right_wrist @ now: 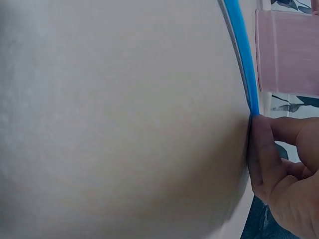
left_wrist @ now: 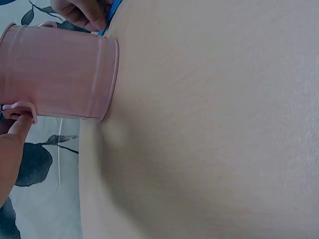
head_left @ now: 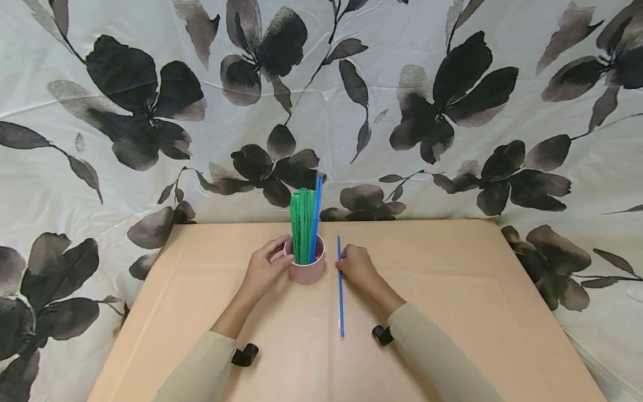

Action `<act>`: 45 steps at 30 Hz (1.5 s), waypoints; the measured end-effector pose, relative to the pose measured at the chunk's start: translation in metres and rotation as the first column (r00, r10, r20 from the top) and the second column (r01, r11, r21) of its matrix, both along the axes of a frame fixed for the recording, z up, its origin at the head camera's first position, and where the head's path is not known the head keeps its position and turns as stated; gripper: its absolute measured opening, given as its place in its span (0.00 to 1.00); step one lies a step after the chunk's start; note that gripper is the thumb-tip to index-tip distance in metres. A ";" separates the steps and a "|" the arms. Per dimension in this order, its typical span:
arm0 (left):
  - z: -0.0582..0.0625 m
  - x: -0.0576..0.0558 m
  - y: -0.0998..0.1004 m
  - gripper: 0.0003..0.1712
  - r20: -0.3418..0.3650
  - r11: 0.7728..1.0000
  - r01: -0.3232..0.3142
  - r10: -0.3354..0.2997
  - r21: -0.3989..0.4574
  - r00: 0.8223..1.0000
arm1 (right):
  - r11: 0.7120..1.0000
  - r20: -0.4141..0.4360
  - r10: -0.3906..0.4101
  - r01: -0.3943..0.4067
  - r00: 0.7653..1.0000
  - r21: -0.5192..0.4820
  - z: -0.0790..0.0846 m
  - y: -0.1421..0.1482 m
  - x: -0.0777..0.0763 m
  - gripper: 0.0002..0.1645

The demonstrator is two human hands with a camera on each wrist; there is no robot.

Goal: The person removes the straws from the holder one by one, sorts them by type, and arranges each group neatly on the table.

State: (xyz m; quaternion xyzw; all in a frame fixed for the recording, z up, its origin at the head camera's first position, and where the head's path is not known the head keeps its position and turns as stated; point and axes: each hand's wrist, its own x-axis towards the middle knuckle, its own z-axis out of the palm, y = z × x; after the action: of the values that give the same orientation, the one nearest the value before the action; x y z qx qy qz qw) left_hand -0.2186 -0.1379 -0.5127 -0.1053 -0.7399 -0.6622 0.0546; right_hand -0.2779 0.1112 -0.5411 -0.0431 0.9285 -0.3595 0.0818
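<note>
A pink pail-like cup (head_left: 307, 272) with small side handles stands upright on the table. It holds a bundle of green sticks (head_left: 301, 226) with dark markings and a few blue sticks (head_left: 316, 218). My left hand (head_left: 266, 267) grips the cup at its left side, thumb in front; in the left wrist view a finger (left_wrist: 21, 127) is at the handle. Right of the cup, a long thin blue stick (head_left: 341, 307) lies along the table, pointing away from me. My right hand (head_left: 358, 264) pinches this stick (right_wrist: 241, 50) between thumb and fingers, near its middle.
The tan table (head_left: 432, 262) has a far edge just behind the cup. A white cloth with dark flowers (head_left: 341, 128) hangs behind it and shows at both sides. Each sleeve has a small black wrist camera (head_left: 245, 355) at its cuff.
</note>
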 end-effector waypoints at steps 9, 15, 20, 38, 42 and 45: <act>0.000 0.001 0.001 0.31 0.001 1.000 -0.001 0.001 0.010 1.000 | 0.997 0.011 -0.039 0.039 0.999 -0.062 -0.002 0.000 0.002 0.09; 0.000 0.000 0.001 0.31 -0.002 1.000 -0.004 0.004 0.005 1.000 | 0.992 0.035 -0.047 0.051 0.998 -0.114 -0.003 0.000 0.004 0.10; 0.000 0.000 0.001 0.31 -0.014 1.000 -0.001 0.001 0.009 1.000 | 0.991 0.013 -0.035 0.036 0.999 -0.130 -0.004 0.003 0.005 0.11; -0.001 0.000 0.002 0.31 -0.017 1.000 0.005 -0.004 0.015 1.000 | 0.949 -0.138 0.042 -0.083 0.990 -0.304 0.024 0.018 -0.005 0.14; 0.000 -0.002 0.002 0.31 -0.017 1.000 0.005 -0.004 0.021 1.000 | 0.929 -0.181 0.082 -0.141 0.980 -0.342 0.036 0.015 -0.012 0.16; 0.000 -0.002 0.002 0.31 -0.019 0.999 0.008 -0.007 0.031 1.000 | 0.912 -0.189 0.100 -0.166 0.977 -0.374 0.043 0.012 -0.017 0.18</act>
State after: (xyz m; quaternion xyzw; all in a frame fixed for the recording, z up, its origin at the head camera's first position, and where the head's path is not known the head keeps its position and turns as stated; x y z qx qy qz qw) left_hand -0.2208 -0.1362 -0.5126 -0.1134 -0.7287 -0.6727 0.0607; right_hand -0.2945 0.1231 -0.4976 -0.1515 0.8374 -0.5249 0.0187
